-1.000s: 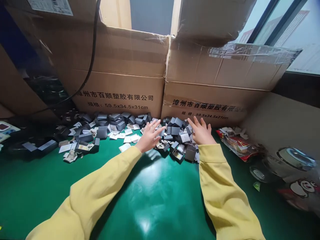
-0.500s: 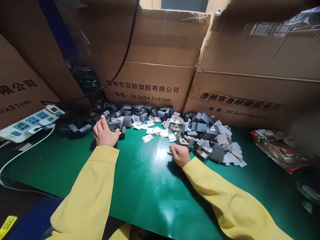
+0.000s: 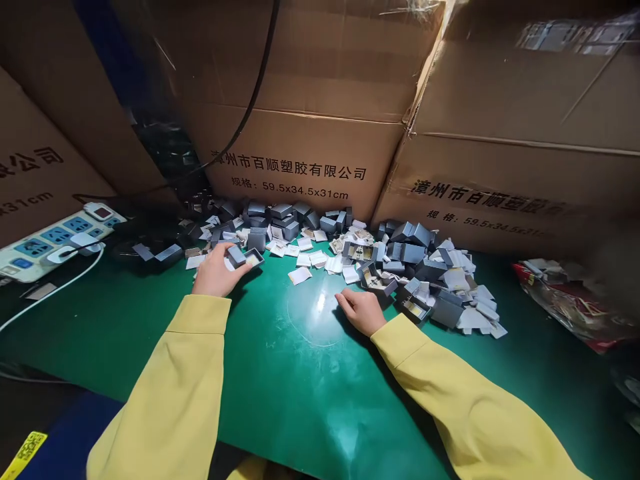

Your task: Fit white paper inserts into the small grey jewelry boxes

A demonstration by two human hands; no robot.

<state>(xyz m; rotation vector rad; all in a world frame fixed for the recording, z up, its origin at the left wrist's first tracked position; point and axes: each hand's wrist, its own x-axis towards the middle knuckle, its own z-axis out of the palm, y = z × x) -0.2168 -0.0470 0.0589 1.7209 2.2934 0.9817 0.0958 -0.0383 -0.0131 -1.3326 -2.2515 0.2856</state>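
My left hand (image 3: 216,272) holds a small open grey box (image 3: 243,257) between thumb and fingers, at the left end of the pile. My right hand (image 3: 361,311) rests over the green table (image 3: 290,380) with its fingers curled; whether something small is between the fingertips is hidden. Just beyond it lie open grey boxes (image 3: 376,280) with pale insides. White pieces (image 3: 300,275) are scattered between the hands. More grey boxes (image 3: 403,253) are heaped with white pieces at the right.
Large cardboard boxes (image 3: 300,147) stand along the back. A power strip (image 3: 55,243) with a white cable lies at the left. A red and clear plastic bag (image 3: 565,300) is at the right. A black cable (image 3: 257,87) hangs in front of the cardboard.
My left hand has closed on a small grey box, where it was spread over the pile before. My right hand stays near the same spot, fingers still curled. The view has shifted slightly.
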